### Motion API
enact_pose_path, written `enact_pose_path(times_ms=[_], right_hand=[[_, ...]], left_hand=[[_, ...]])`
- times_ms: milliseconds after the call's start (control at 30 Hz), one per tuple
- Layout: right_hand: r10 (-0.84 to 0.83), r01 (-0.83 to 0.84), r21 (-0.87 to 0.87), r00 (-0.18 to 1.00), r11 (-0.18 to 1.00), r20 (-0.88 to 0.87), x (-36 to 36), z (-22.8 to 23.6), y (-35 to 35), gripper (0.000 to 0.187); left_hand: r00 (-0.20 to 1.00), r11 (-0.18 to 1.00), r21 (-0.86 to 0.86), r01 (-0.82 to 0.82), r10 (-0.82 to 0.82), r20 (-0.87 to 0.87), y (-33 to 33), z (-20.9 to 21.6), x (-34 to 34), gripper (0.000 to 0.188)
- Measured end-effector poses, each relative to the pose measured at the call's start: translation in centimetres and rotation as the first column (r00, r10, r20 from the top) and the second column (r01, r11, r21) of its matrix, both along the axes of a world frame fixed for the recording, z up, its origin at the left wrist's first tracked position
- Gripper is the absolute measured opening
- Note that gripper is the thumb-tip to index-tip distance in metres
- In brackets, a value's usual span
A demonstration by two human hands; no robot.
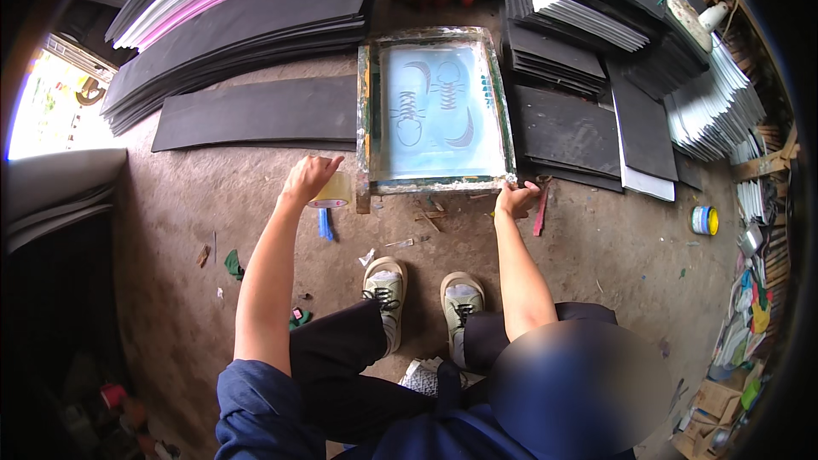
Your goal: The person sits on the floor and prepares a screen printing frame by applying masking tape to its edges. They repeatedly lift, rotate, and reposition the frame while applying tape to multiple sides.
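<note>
A screen printing frame lies ahead of me, with a worn, paint-stained wooden border. Its light blue mesh carries shoe-like line patterns and curved shapes. My right hand is at the near right corner of the frame, fingers curled against it and thumb pointing right. My left hand is just left of the frame, its fingers curled and mostly hidden. Directly beside that hand is a pale yellow translucent tub; whether the hand grips it is unclear.
Black sheets are stacked on the left, below pink and white ones. More black sheets and white stacks are at the right. A yellow-and-blue can, a red strip and scraps lie on the floor around my shoes.
</note>
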State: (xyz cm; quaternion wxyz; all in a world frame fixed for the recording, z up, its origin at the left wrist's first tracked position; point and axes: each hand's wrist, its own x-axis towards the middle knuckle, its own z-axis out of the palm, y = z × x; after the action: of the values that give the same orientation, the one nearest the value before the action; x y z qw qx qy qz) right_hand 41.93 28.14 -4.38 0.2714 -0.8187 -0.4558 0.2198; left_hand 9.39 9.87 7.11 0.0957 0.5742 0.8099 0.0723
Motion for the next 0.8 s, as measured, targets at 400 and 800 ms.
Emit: enact_pose_path(times_ms=[400,800], right_hand=[[-0.087,0.118,-0.271,0.989,0.955,0.122,-0.7,0.6,0.5,0.059],[-0.031,0.039,-0.251,0.999,0.967,0.038,0.3,-0.4,1.3,0.068]], left_hand=[[0.845,0.975,0.005,-0.221,0.189,0.500,-1.4,0.3,-1.1,0.053],[0.954,1.000,0.018,0.016,-0.010,-0.299,-2.7,-4.5,-1.9,0.034]])
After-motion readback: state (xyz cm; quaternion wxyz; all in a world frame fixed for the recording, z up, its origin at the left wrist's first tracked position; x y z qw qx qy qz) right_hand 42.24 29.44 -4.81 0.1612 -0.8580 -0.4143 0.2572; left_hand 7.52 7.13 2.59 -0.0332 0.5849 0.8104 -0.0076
